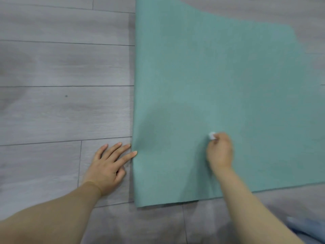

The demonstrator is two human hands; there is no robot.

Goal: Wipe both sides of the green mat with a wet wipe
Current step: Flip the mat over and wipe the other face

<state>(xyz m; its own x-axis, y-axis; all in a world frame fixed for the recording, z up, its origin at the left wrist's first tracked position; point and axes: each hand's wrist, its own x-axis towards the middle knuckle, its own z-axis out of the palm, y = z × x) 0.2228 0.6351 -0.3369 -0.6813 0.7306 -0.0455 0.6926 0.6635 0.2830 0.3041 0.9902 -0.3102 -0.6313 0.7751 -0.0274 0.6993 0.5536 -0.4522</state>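
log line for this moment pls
right hand pinches wipe on mat | left hand flat on floor, fingertips at mat edge

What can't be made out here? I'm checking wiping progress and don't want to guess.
- Underside of the mat: hidden by the mat itself, head view.
- Mat's far end: cut off by the top edge.
- Wipe: mostly hidden inside the right hand; the visible bit is small and blurred.
- Wet or wiped areas: not distinguishable.
- Blue thing at bottom right: cut off by the frame, unidentifiable.
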